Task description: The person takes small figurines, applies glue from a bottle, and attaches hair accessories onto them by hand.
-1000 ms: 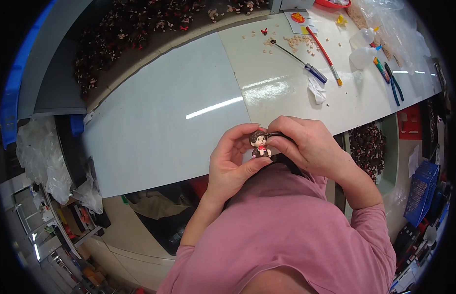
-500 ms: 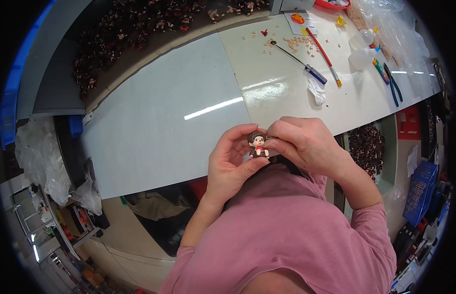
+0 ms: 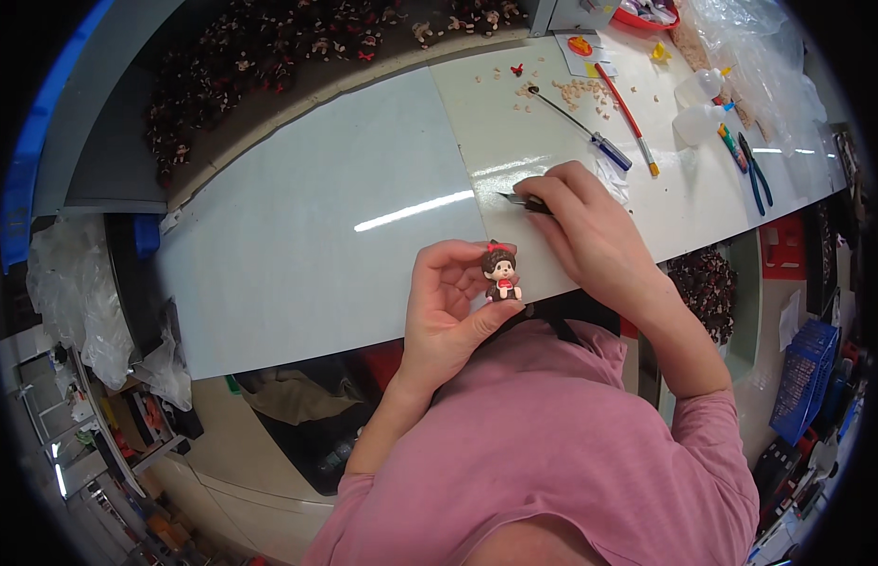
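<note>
Between the thumb and fingers of my left hand a small toy figurine stands upright, brown with a pale face, a red bow on its head and red at its chest. My right hand is farther up and to the right, above the worktable. Its fingers close round the dark handle of a craft knife, whose pointed blade sticks out to the left. Blade and figurine are apart. The palm side of the right hand is hidden.
Small beige pieces lie at the back right beside a screwdriver and a paintbrush. Squeeze bottles and pliers are farther right. A shelf along the back holds many brown figurines.
My right hand has moved up and away from the figurine, and the knife's blade now shows. The left hand still holds the figurine in nearly the same place.
</note>
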Tool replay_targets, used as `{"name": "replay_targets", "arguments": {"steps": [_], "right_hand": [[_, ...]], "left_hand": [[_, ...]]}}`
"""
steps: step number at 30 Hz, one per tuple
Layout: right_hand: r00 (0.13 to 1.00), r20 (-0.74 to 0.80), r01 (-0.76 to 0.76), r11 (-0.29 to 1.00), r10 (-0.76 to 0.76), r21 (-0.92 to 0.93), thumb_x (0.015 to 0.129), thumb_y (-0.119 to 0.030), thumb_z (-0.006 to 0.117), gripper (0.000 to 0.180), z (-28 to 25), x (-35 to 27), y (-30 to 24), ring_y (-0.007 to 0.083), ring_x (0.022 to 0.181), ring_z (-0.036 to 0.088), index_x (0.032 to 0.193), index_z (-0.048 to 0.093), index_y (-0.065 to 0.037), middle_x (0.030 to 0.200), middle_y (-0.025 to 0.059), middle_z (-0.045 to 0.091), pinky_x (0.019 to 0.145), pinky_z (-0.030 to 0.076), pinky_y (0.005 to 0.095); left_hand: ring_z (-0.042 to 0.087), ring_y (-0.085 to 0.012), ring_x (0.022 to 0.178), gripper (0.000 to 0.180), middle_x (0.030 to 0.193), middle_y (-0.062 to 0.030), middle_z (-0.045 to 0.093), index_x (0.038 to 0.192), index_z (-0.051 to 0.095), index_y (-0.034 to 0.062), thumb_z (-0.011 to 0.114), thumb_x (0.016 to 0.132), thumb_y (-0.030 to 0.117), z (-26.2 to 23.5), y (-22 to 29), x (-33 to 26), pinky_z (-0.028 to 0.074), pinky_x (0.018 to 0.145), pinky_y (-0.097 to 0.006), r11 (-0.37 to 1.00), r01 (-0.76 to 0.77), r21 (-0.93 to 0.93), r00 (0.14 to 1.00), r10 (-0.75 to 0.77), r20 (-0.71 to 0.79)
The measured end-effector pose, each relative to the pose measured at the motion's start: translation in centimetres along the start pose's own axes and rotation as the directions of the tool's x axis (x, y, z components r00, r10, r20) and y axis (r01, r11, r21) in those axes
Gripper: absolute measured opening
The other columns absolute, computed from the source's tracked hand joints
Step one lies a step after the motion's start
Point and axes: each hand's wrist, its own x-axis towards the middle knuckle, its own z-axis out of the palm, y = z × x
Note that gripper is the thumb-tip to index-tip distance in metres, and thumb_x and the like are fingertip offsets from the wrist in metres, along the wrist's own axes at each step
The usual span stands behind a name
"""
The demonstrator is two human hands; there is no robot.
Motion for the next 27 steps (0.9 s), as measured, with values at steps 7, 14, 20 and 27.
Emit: {"name": "replay_targets", "arguments": {"steps": [7, 14, 20, 27], "right_hand": [[0.971, 0.074, 0.202, 0.947, -0.227, 0.25, 0.073, -0.006, 0.063, 0.037, -2.1, -1.3, -4.2, 0.0339, 0.103, 0.051, 0.108, 0.053, -0.004, 0.104, 0.0157, 0.054, 0.089, 0.041, 0.0421], [0.976, -0.079, 0.22, 0.898, -0.205, 0.382, 0.062, -0.002, 0.075, 0.05, 1.8, -2.6, -5.4, 0.0318, 0.088, 0.052, 0.104, 0.048, -0.004, 0.096, 0.0154, 0.047, 0.076, 0.047, 0.0363], [0.961, -0.23, 0.231, 0.909, -0.156, 0.347, 0.062, -0.005, 0.079, 0.048, 4.5, -1.7, -4.3, 0.0289, 0.077, 0.048, 0.095, 0.044, -0.004, 0.089, 0.0139, 0.045, 0.064, 0.044, 0.0345], [0.968, -0.237, 0.18, 0.895, -0.086, 0.409, 0.063, -0.007, 0.08, 0.049, 5.6, -1.2, -3.8, 0.0262, 0.073, 0.045, 0.092, 0.042, -0.004, 0.086, 0.0123, 0.043, 0.06, 0.041, 0.033]], "left_hand": [[0.054, -0.0175, 0.103, 0.043, 0.112, -0.0097, 0.053, 0.114, 0.04, 0.0058, 0.067, 0.08, 0.002, 0.6, 2.6, -3.4, 0.044, 0.092, -0.032, 0.999, 0.03, -0.032, 0.992, -0.034, -0.122], [0.06, -0.0173, 0.094, 0.042, 0.104, -0.01, 0.056, 0.111, 0.042, 0.0008, 0.069, 0.08, 0.007, 1.4, 3.3, -2.8, 0.049, 0.083, -0.029, 0.903, 0.072, 0.424, 0.99, -0.013, -0.14], [0.061, -0.0126, 0.083, 0.042, 0.092, -0.0063, 0.061, 0.108, 0.046, 0.0016, 0.072, 0.078, 0.015, 2.0, 4.3, -1.7, 0.048, 0.077, -0.026, 0.757, 0.063, 0.65, 0.984, 0.061, -0.166], [0.061, -0.0115, 0.078, 0.04, 0.09, -0.0054, 0.061, 0.105, 0.048, 0.002, 0.073, 0.077, 0.016, 1.5, 3.9, -0.9, 0.048, 0.074, -0.025, 0.737, 0.044, 0.675, 0.982, 0.092, -0.165]]}}
